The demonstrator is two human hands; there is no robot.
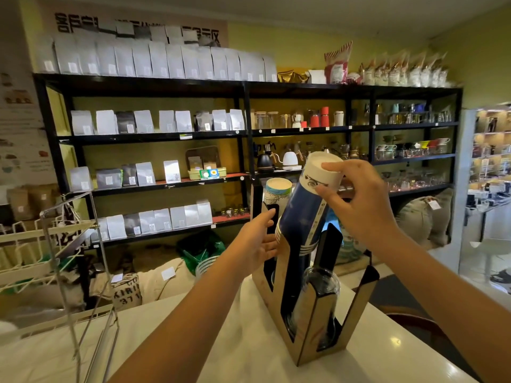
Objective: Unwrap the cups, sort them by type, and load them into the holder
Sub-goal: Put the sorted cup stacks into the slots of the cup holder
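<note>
A wooden cup holder [331, 341] with black slots stands on the white counter. A tall stack of blue paper cups [304, 211] leans tilted in its middle slot, bottoms up. My right hand [356, 200] grips the white upper end of that stack. My left hand [260, 244] presses against the holder's left side and the stack's lower rims. A second stack of white printed cups [278, 192] stands in the far slot. Clear plastic cups [320, 286] sit in the near slot.
A wire and acrylic rack [72, 244] stands at the left on the white counter [221, 341]. Black shelves [243, 134] with bags, kettles and jars fill the back wall. Sacks [127, 288] lie on the floor behind the counter.
</note>
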